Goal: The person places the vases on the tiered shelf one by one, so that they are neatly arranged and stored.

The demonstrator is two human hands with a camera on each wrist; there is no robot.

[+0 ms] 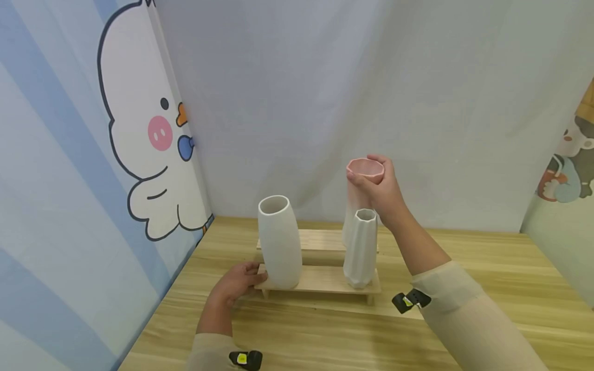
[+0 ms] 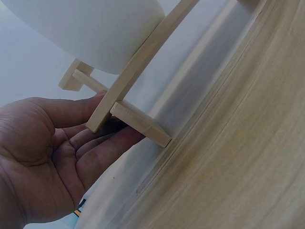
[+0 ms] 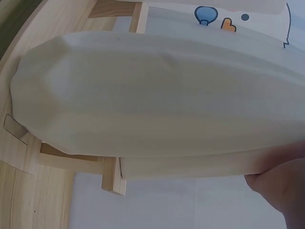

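Note:
My right hand (image 1: pixel 385 193) grips the rim of a pink faceted vase (image 1: pixel 355 196), which stands upright at the right end of the rear wooden step. Its lower part is partly hidden by a white fluted vase (image 1: pixel 361 252) on the front step. At the left, my left hand (image 1: pixel 238 282) pinches the end of the wooden display stand (image 1: pixel 320 278), with the thumb above and fingers below in the left wrist view. Close to that thumb a smooth white vase (image 1: pixel 280 247) stands upright on the front step. In the right wrist view the fluted vase (image 3: pixel 143 95) fills the foreground.
The stand rests on a wood-grain table (image 1: pixel 315 335). Behind it hangs a pale grey cloth backdrop (image 1: pixel 287 103). A blue striped panel with a cartoon duck (image 1: pixel 134 103) borders the left, and another printed panel (image 1: pixel 571 165) borders the right.

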